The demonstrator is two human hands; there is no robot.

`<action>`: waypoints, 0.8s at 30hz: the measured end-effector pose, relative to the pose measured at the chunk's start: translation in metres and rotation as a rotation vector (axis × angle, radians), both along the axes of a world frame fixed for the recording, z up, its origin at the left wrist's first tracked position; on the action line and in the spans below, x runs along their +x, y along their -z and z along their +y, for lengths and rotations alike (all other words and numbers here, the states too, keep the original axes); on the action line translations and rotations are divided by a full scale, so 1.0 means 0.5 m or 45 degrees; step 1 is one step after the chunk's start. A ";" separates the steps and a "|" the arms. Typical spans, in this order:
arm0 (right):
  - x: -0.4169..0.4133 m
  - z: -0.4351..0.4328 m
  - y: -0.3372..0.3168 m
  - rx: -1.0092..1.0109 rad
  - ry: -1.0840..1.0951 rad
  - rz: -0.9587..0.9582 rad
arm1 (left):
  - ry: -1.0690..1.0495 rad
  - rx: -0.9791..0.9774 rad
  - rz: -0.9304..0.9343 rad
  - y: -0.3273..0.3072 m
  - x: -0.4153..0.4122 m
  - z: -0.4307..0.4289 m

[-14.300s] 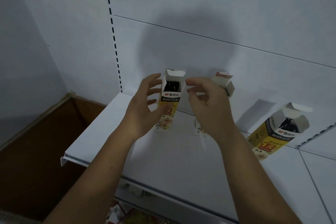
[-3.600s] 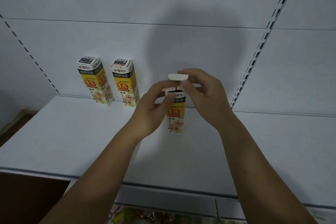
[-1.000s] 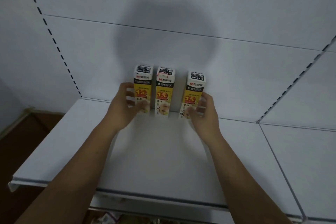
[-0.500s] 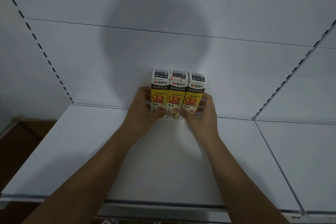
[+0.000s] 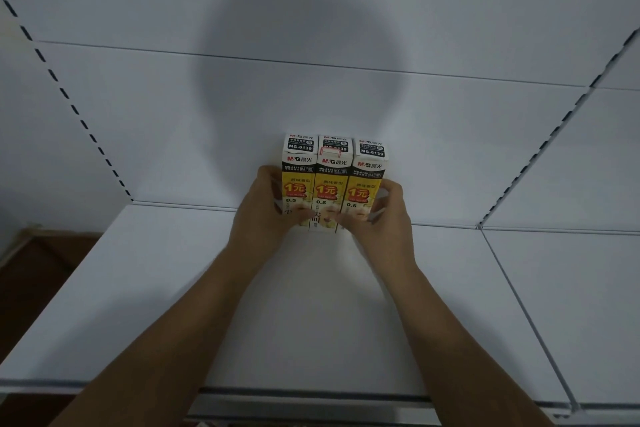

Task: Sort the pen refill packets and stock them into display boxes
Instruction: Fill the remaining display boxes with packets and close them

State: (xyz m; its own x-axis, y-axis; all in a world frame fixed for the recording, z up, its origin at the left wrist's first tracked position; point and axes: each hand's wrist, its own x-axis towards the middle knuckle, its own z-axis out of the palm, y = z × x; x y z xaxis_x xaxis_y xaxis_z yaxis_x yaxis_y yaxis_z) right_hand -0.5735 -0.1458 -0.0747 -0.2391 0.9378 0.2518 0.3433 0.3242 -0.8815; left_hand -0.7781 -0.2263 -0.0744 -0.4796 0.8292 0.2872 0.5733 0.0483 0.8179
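Fingers of the left hand were curled round the left box, at the nine o'clock end of a little row. The right hand gripped the right box the same way at the three o'clock end. The middle box was squeezed between them. I think the hands pressed in from both sides so the three boxes would stand straight and touch, like a neat row in a shop. The boxes were tall and thin, made of smooth card, with flat closed tops. They were yellow in front, black and white higher up, with a red price mark. They stood upright on the white shelf, far back at twelve o'clock, close to the back wall. The shelf looked hard, flat and smooth. A round grey shadow lay on the wall above.
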 end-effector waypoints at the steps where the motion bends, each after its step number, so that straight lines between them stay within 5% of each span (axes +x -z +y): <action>1: -0.001 0.002 0.001 0.004 0.006 0.002 | 0.010 -0.004 0.000 -0.002 0.001 0.000; 18: 0.014 -0.006 -0.016 -0.045 -0.052 0.071 | 0.033 0.110 -0.087 -0.019 0.011 -0.015; 24: 0.032 0.011 -0.103 0.258 -0.188 0.047 | 0.098 0.236 0.312 -0.097 0.012 -0.020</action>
